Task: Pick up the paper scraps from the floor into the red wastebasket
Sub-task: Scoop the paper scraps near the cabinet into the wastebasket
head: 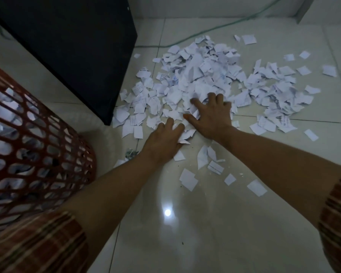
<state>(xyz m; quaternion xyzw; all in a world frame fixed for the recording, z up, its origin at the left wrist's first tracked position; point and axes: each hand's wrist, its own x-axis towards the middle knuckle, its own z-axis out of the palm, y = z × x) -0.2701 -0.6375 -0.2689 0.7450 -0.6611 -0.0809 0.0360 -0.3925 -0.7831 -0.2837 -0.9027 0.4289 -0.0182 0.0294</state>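
Person crouched over tiled floor (pixel 185 223), both hands on near edge of paper scraps (pixel 201 75): left hand (pixel 161 140) curled round a few, right hand (pixel 211 117) spread flat; gathering step, next prob. scoop & carry to red wastebasket (pixel 37 150) at left.

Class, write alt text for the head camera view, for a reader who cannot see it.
Two bare hands, left hand and right hand, reach into a heap of torn white paper scraps on a pale tiled floor. A red wastebasket with lattice sides, already holding paper, stands at the left beside a black cabinet.
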